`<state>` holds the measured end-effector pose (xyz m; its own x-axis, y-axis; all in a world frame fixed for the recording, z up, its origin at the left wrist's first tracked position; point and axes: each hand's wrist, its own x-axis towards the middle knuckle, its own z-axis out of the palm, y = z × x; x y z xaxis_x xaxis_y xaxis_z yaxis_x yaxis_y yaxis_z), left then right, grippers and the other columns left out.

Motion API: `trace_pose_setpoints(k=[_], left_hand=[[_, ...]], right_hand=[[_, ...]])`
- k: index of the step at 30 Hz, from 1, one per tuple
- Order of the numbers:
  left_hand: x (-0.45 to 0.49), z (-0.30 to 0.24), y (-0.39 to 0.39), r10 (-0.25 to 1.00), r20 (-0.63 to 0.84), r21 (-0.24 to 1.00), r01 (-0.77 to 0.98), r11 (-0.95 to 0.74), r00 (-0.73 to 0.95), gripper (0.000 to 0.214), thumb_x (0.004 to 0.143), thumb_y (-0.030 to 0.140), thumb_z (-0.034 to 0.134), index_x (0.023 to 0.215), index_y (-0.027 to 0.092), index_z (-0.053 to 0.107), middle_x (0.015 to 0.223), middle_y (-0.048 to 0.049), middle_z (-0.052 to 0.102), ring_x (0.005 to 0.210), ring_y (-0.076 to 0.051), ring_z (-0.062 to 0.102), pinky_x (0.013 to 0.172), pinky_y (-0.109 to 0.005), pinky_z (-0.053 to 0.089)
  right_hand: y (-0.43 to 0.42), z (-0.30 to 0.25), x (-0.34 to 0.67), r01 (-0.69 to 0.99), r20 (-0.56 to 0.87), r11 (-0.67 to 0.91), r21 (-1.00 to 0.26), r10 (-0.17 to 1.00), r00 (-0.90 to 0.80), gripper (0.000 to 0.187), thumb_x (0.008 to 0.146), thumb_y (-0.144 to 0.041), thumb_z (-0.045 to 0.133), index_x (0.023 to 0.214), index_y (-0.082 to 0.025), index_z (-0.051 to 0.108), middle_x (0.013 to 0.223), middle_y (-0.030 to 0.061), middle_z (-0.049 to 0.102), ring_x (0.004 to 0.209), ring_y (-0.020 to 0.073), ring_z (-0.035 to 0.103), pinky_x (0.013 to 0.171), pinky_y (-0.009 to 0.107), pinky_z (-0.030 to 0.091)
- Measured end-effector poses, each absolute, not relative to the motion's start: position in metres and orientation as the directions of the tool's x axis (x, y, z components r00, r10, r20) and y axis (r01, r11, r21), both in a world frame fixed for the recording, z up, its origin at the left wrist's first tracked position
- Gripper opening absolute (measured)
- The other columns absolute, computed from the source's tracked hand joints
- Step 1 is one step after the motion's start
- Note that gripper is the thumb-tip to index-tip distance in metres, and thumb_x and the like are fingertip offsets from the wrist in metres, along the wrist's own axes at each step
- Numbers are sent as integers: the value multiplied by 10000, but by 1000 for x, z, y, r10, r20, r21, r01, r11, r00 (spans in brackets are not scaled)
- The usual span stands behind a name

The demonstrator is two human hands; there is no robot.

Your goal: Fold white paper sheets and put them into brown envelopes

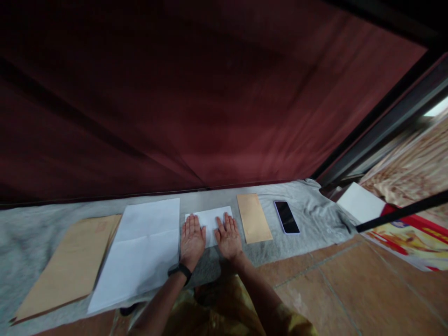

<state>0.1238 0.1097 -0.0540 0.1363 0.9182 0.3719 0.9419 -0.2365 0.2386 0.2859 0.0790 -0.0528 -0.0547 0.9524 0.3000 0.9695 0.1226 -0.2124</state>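
A small white sheet of paper (210,223), perhaps folded, lies flat on a grey cloth. My left hand (193,238) rests palm down on its left end, fingers together and stretched out. On the right end lies my right hand (228,237), also flat, with the thumb apart. Both hands grip nothing. Just left of the paper is a large white sheet (143,247) with a crease across it. A small brown envelope (254,218) sits to the right of my right hand.
Large brown envelopes (70,261) lie stacked at the far left. A phone (287,217) with a dark screen lies on the grey cloth (308,210) at right. Behind hangs a dark red curtain (210,116). A red and yellow box (409,238) stands beyond a black bar (402,214).
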Motion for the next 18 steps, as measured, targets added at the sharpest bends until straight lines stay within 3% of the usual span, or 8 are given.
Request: trace_pose_setpoints(k=[4, 8, 12, 18], left_hand=[[125, -44, 94, 920, 332, 208, 935, -287, 208, 579, 996, 270, 283, 1499, 8, 396, 1591, -222, 368, 1518, -315, 268, 1203, -530, 301], [131, -41, 63, 880, 261, 169, 879, -447, 397, 541, 999, 266, 323, 1515, 137, 420, 1614, -106, 376, 1527, -260, 258, 1222, -496, 291], [133, -41, 39, 871, 183, 140, 865, -482, 456, 546, 1007, 368, 375, 1510, 165, 438, 1581, -83, 434, 1513, -273, 295, 1241, -520, 241], [131, -38, 33, 864, 191, 131, 861, -492, 465, 562, 1007, 420, 396, 1518, 187, 428, 1593, -73, 412, 1520, -283, 273, 1253, -532, 190]], right_hand=[[78, -49, 286, 963, 292, 127, -238, 955, -54, 542, 1034, -441, 445, 1540, -250, 406, 1639, 138, 297, 1497, 296, 312, 1186, 489, 281], [79, -51, 287, 963, 286, 135, -236, 956, -64, 547, 1035, -424, 442, 1550, -250, 385, 1643, 132, 292, 1504, 295, 294, 1190, 499, 266], [80, -55, 289, 968, 262, 131, -213, 962, -73, 539, 1040, -381, 425, 1559, -248, 367, 1650, 123, 276, 1502, 289, 297, 1199, 504, 249], [77, -60, 295, 971, 293, 120, -206, 955, -56, 562, 1039, -397, 430, 1555, -180, 372, 1639, 176, 278, 1499, 306, 301, 1182, 500, 288]])
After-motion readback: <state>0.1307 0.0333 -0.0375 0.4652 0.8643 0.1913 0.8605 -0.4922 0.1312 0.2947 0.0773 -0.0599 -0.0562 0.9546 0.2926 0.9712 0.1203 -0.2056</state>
